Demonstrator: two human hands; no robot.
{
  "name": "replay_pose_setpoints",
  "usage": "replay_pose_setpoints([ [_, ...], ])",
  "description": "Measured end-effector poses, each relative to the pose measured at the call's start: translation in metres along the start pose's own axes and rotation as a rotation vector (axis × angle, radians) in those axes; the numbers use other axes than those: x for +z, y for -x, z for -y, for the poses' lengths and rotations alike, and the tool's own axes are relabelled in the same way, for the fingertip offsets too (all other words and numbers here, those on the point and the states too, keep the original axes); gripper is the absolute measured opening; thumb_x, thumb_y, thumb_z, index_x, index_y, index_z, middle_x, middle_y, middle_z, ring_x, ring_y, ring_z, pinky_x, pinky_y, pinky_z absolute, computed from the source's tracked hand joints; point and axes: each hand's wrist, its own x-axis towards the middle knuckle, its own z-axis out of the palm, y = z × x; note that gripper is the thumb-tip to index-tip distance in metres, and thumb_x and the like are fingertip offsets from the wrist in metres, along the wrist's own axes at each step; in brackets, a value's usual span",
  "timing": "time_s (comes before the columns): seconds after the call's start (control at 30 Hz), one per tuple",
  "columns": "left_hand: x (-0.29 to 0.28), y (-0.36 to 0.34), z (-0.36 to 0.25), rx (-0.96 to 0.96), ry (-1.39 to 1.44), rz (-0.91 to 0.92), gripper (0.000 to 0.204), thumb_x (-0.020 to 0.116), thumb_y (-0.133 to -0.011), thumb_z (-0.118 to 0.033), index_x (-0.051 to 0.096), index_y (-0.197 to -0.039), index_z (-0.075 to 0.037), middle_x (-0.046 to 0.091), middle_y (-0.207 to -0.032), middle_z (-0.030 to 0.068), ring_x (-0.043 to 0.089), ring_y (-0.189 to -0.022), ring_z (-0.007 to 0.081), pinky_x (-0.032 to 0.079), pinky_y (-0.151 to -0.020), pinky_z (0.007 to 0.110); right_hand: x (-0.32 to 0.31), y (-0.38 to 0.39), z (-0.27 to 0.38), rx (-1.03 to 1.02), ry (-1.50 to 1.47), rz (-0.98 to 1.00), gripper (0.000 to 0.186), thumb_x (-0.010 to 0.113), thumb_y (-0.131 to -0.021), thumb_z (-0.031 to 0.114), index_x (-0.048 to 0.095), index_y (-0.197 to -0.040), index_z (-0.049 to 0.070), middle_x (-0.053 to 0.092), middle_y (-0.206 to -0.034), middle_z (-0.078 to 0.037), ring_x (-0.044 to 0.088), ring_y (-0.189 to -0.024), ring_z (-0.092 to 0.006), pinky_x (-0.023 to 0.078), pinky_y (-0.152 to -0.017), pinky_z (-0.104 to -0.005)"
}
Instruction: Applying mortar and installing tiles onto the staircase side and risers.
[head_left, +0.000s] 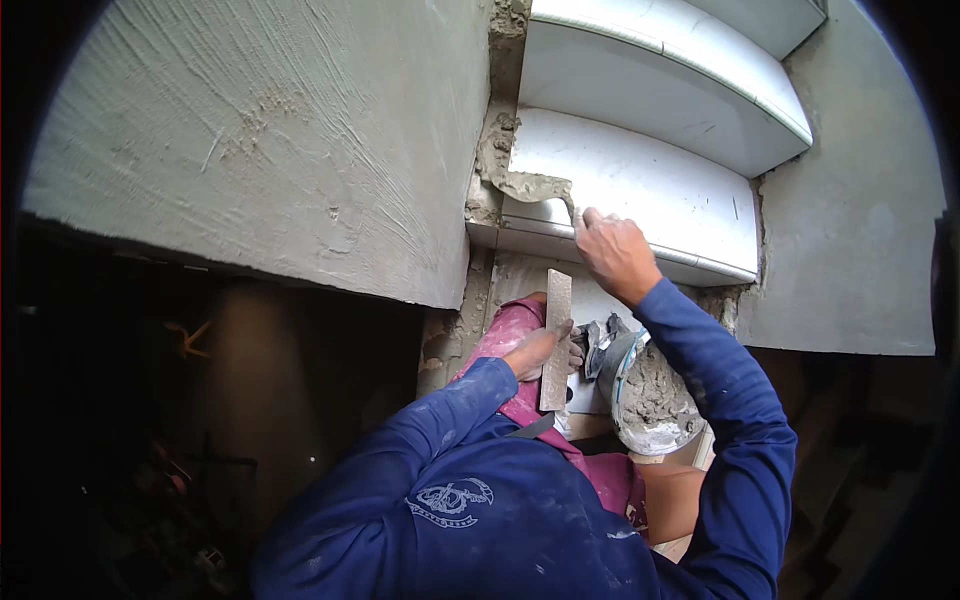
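My right hand (614, 254) curls firmly round a mortar-coated trowel (545, 188); my left hand (533, 354) grips a flat grey strip (558, 302).
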Motion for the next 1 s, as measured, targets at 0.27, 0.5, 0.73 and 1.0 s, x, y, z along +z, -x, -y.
replay_pose_setpoints([
  [0.27, -0.006, 0.002, -0.003, 0.073, 0.038, 0.071, 0.063, 0.046, -0.093, -0.056, 0.041, -0.125, -0.002, 0.056, -0.089, 0.0121, 0.064, -0.077, 0.0249, 0.057, -0.067, 0.038, -0.060, 0.113, -0.072, 0.328, -0.858, 0.328, 0.043, 0.065, -0.077, 0.015, 0.059, -0.115, -0.003, 0.066, -0.088, -0.015, 0.063, -0.073, -0.0211, 0.050, -0.070, -0.0325],
  [0.5, 0.002, 0.008, -0.010, 0.115, 0.035, 0.068, 0.061, 0.040, -0.095, -0.054, 0.037, -0.129, -0.004, 0.056, -0.089, 0.0116, 0.064, -0.078, 0.0253, 0.057, -0.068, 0.042, -0.094, 0.246, -0.064, 0.852, -1.132, 0.400, 0.029, 0.065, -0.081, 0.017, 0.064, -0.101, -0.004, 0.059, -0.068, -0.005, 0.055, -0.061, -0.0097, 0.046, -0.056, -0.0281],
  [0.73, -0.001, -0.008, 0.004, -0.003, 0.014, 0.073, 0.056, 0.042, -0.095, -0.053, 0.040, -0.126, -0.007, 0.052, -0.087, 0.0117, 0.061, -0.073, 0.0261, 0.057, -0.064, 0.043, -0.063, 0.114, -0.026, 0.382, -0.310, 0.157, 0.016, 0.060, -0.081, 0.019, 0.063, -0.082, 0.003, 0.062, -0.078, -0.016, 0.063, -0.072, -0.0319, 0.050, -0.064, -0.0419],
  [1.0, -0.005, -0.002, -0.002, -0.004, 0.050, 0.015, 0.059, 0.039, -0.096, -0.055, 0.039, -0.132, -0.009, 0.056, -0.088, 0.0129, 0.062, -0.075, 0.0267, 0.056, -0.066, 0.044, -0.028, -0.034, -0.036, 0.043, -0.091, 0.072, 0.010, 0.058, -0.070, 0.014, 0.064, -0.068, 0.005, 0.064, -0.069, -0.015, 0.065, -0.061, -0.0309, 0.051, -0.053, -0.0405],
])
